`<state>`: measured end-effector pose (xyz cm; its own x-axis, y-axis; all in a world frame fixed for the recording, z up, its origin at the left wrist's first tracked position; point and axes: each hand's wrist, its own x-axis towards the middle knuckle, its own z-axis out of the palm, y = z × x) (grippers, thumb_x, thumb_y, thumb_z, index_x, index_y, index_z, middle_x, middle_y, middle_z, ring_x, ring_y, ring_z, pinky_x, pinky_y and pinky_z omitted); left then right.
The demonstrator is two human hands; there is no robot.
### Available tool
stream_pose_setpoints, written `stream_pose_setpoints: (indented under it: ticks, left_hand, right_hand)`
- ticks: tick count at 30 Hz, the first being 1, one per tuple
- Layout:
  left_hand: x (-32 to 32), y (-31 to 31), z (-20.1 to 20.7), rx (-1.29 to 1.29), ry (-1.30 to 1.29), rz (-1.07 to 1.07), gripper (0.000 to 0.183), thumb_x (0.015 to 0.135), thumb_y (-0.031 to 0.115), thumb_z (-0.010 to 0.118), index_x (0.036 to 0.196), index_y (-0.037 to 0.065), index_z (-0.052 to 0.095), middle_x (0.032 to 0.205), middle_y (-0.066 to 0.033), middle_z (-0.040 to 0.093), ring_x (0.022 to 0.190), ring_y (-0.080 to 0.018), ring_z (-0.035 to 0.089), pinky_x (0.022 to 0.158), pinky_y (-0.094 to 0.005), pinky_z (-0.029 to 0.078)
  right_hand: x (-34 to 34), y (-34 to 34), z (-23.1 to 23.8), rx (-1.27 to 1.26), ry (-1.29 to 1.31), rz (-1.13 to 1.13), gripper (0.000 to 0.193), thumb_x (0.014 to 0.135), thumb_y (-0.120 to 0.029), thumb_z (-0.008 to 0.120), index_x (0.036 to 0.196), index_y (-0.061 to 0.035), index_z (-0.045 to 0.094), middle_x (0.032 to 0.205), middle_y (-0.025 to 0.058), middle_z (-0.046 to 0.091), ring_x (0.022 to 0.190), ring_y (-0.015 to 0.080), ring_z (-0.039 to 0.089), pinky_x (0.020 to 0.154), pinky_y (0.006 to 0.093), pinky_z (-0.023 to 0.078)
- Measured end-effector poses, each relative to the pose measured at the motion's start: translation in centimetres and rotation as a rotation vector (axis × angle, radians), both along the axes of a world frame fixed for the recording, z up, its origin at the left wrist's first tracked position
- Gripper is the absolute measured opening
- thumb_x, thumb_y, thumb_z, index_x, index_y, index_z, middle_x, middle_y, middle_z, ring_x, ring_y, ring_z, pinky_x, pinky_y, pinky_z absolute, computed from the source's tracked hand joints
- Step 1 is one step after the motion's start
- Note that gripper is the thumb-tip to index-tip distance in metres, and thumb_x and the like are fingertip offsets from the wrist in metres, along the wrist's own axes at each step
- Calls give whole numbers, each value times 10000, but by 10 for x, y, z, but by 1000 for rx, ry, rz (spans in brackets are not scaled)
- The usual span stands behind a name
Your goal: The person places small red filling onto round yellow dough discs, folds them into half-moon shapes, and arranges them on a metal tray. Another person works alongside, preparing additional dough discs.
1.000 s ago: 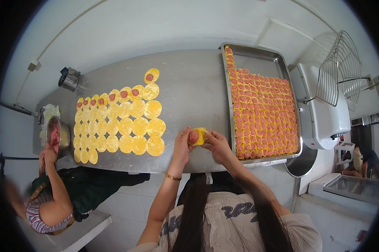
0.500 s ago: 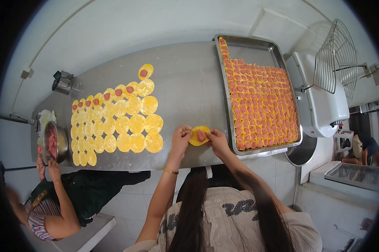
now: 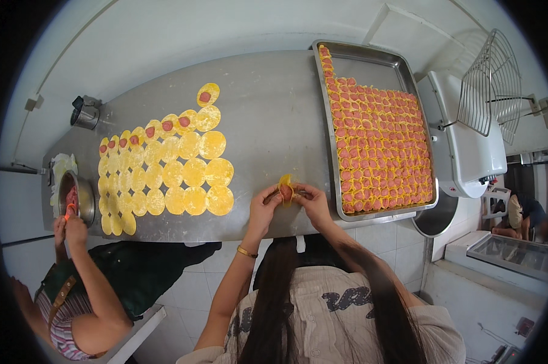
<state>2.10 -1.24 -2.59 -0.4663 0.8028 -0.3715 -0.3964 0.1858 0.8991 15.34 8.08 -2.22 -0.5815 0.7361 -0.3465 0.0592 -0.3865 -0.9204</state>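
A round yellow dumpling wrapper with a lump of pink minced meat (image 3: 285,193) is held between my two hands just over the table's near edge. Its sides are bent up around the meat, and the top edge stands up. My left hand (image 3: 264,206) pinches it from the left, my right hand (image 3: 314,205) from the right. To the left lie overlapping rows of flat, floured wrappers (image 3: 194,172); several along the far row carry a meat lump. At my right, a metal tray (image 3: 335,176) holds tight rows of open-topped dumplings (image 3: 380,151), with bare metal at its far end.
At the far left, a co-worker's hands (image 3: 70,230) hold an orange-handled tool (image 3: 70,210) at a steel bowl of minced meat (image 3: 87,200). A metal cup (image 3: 87,115) stands behind it. A white machine (image 3: 465,136) with a wire guard (image 3: 489,85) is beyond the tray.
The wrapper between my hands has gone from spread flat to folded up around its meat. My fingers have drawn closer together. The co-worker's hand has risen toward the bowl.
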Motion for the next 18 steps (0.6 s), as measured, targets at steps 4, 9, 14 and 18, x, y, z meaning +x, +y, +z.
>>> stream_pose_setpoints:
  ticks: [4,9,14,18]
  left_hand:
    - [1,3,7,32,-127,61,237,890,70,623,1095,-43,592,1013,-85,647,922,-140,617,845,-260,500]
    - [-1,7,9,11,-191,71,160,891,107,637,1012,12,593,960,-41,619,893,-104,595,822,-258,514]
    - [3,15,8,131,-381,191,121,893,126,641,949,62,557,946,-7,570,923,-94,572,814,-266,525]
    - [9,22,19,151,-305,213,99,907,111,614,948,69,534,1012,-25,587,933,-121,597,815,-268,523]
  right_hand:
    - [-1,3,3,65,-8,-11,254,834,-17,626,1077,55,621,1069,120,639,954,159,617,843,273,486]
    - [-2,14,12,-246,120,-127,220,864,-61,634,1054,47,614,1033,116,639,927,165,624,836,287,504]
    - [-7,15,29,-106,186,-108,239,859,-59,647,1068,42,589,1041,113,636,938,168,621,844,283,507]
    - [-8,12,38,4,202,-57,250,838,-42,669,1060,44,592,1011,107,645,940,165,620,837,279,500]
